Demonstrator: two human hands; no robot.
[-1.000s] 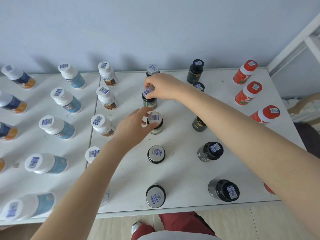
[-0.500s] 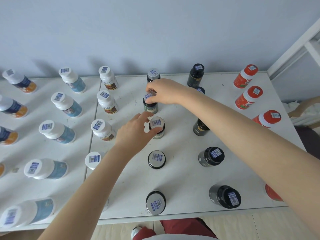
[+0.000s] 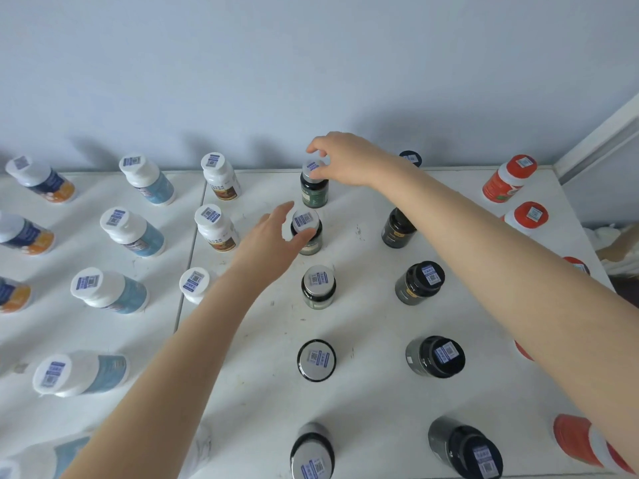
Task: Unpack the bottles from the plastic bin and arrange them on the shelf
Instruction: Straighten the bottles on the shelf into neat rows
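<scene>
- Now you are reaching both arms out over the shelf (image 3: 366,316), with your hands apart and each at its own bottle in the middle column.
- Your right hand (image 3: 345,160) is curling its thumb and fingertips round the silver cap of the rear bottle (image 3: 314,191), which is standing upright on the shelf close to the wall (image 3: 311,63).
- Your left hand (image 3: 269,240) is lying against the second bottle (image 3: 311,242), which is standing just in front of the rear one. The thumb is touching the near edge of its cap. The fingers are stretching out straight along its left side, and whether they are touching it cannot be told.
- Three more silver-capped bottles (image 3: 318,286) are standing in the same column, nearer to you.
- Black-capped bottles (image 3: 420,283) are lining up to the right of that column, partly under your right forearm.
- Red bottles (image 3: 506,179) are standing along the right edge.
- White-capped bottles (image 3: 133,233) are filling the left side in rows.
</scene>
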